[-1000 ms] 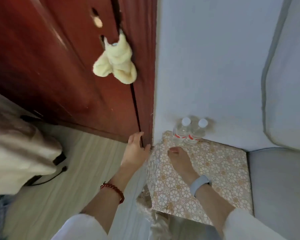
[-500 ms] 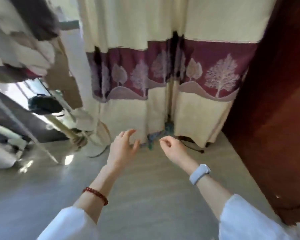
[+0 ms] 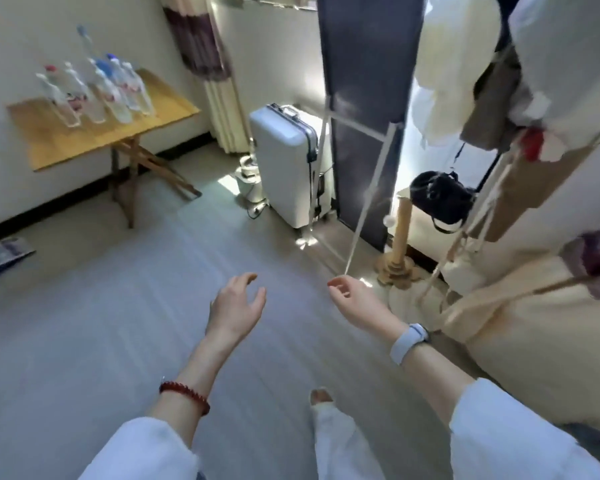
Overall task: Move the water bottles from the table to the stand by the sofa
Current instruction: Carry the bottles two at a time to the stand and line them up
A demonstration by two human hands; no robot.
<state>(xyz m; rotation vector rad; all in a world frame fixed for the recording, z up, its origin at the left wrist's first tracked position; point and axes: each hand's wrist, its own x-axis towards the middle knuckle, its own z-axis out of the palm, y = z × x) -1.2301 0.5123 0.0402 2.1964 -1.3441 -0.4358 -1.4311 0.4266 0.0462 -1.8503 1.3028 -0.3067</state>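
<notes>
Several clear water bottles [image 3: 97,88] stand in a cluster on a small wooden folding table [image 3: 160,112] against the wall at the far left. My left hand [image 3: 234,310], with a red bead bracelet at the wrist, hangs over the floor with fingers spread and holds nothing. My right hand [image 3: 355,299], with a pale blue wristband, is beside it, fingers loosely curled and empty. Both hands are far from the bottles. The stand and the sofa are out of view.
A white hard-shell suitcase [image 3: 284,161] stands by the curtain [image 3: 205,60] ahead. To the right a clothes rack [image 3: 371,188] holds hanging garments and a black bag [image 3: 437,199]. A wooden pole base [image 3: 397,265] sits on the floor. My foot [image 3: 321,398] shows below.
The view has swung from the stand with two bottles, past the curtain, to the room with the table. Both hands left the stand and now hang empty in the air.
</notes>
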